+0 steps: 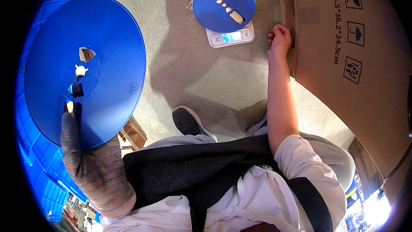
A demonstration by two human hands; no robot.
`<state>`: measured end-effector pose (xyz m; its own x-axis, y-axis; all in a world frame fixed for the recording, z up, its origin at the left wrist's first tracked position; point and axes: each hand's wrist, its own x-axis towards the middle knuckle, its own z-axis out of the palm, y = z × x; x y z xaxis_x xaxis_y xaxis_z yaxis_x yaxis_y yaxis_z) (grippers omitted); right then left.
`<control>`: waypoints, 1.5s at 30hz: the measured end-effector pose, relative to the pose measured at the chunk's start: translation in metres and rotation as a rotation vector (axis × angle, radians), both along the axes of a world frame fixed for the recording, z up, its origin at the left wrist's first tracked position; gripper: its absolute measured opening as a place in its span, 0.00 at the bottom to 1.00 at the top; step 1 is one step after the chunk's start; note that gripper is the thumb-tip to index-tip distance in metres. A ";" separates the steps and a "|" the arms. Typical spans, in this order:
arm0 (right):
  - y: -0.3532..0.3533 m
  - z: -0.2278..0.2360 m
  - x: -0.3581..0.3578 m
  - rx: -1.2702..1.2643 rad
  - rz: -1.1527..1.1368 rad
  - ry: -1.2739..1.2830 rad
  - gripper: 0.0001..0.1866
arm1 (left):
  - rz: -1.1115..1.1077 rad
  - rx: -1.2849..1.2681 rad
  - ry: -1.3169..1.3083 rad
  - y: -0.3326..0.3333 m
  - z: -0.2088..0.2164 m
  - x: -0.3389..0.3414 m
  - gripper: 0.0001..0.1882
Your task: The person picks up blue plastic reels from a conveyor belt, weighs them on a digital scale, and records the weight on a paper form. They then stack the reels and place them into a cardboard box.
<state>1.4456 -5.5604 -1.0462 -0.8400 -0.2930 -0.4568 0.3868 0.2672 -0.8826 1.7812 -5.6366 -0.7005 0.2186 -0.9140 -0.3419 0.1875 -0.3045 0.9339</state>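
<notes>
Blue disc (111, 47), broad and round, is held up tilted at the person's left side, above the grey floor (234, 77). Along the right side rises a big cardboard box (315, 51) with dark printed symbols. Blue plastic (23, 116) fills the left edge, partly hidden behind the disc. Across the lap lies a black apron (193, 157), below it a white shirt (253, 193). Well ahead, a second blue disc (206, 4), smaller in view, rests on a white scale (212, 41) that stands on the floor and covers much of it. One dark shoe (186, 122) shows on the floor in front of the apron. Left hand (71, 135), below a striped knit sleeve (107, 180), grips the broad disc near its lower rim, a digit lying over the front face; the rest is hidden behind. Right hand (280, 41), fingers loosely curled, is just beside the box's edge; whether it touches the box or holds anything, I cannot tell. Smaller again are the scale's lit display (231, 37) and a pale hub (80, 71) at the held disc's centre, between cut-out openings.
</notes>
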 end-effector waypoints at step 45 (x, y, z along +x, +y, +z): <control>0.023 0.079 0.242 -0.283 0.920 -0.669 0.04 | -0.483 0.324 0.462 -0.140 -0.263 -0.111 0.16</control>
